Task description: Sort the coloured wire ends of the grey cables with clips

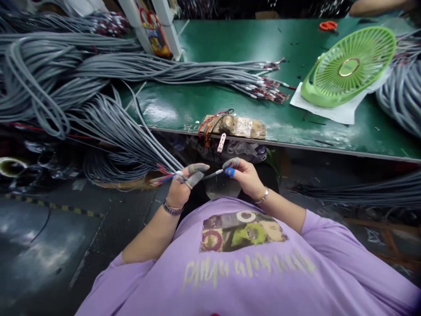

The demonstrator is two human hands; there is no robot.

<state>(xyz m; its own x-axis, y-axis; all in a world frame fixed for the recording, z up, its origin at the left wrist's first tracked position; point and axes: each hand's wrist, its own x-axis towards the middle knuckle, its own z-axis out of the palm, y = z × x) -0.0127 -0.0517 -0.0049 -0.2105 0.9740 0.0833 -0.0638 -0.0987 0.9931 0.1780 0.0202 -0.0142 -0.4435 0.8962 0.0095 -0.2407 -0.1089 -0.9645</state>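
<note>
My left hand (189, 177), with grey covers on its fingers, is closed around grey cables near their stripped ends. Red and blue wire ends (163, 177) stick out to its left. Between my two hands runs one grey cable (213, 174) with a white band near its right end. My right hand (241, 173) pinches that end; a blue wrap shows on one finger and grey covers on others. The fingers hide the tip of the cable. A bundle of grey cables (131, 131) slopes down from the table to my left hand.
On the green table (204, 98) lies another cable bundle (184, 72) with stripped ends. A taped cardboard piece (243, 126) sits at the front edge. Right of it are a green fan (351, 66) and orange-handled scissors (328, 26). Another person's arm (378, 6) shows at the top right.
</note>
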